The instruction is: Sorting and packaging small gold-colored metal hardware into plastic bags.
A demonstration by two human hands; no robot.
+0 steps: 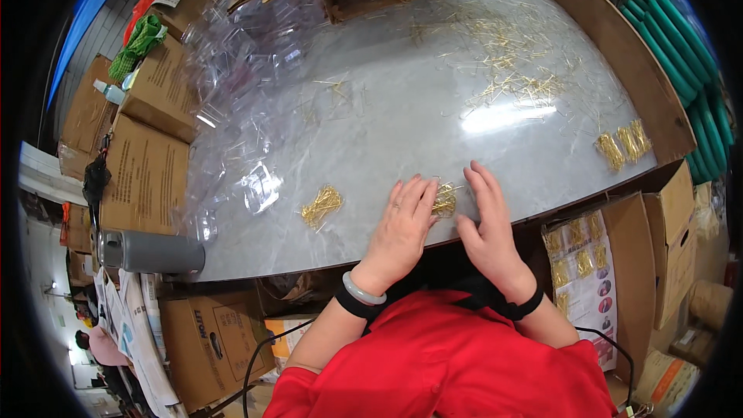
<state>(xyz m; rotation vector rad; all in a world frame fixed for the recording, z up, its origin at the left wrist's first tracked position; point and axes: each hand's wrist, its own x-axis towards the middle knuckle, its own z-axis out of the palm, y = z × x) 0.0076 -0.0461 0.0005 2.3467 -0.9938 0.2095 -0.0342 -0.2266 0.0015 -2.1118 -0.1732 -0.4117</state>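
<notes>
A small bundle of thin gold-coloured wire pieces [444, 201] lies near the table's front edge, between my two hands. My left hand [401, 224] is flat beside it with fingers stretched out, the fingertips at the bundle's left side. On the other side is my right hand [487, 220], fingers extended and thumb apart, near the bundle's right end. Whether the fingers press on the wires cannot be made out. To the left rests another wire bundle [321, 207], away from both hands. At the right edge several bundles [623, 145] lie side by side.
Loose gold wires [515, 66] are scattered over the far right of the grey table [395, 128]. Clear plastic packages [248, 101] pile up at the left, near a grey cylinder [159, 252]. Cardboard boxes [143, 174] border the table. Below right, more bundles lie on a printed sheet [592, 294].
</notes>
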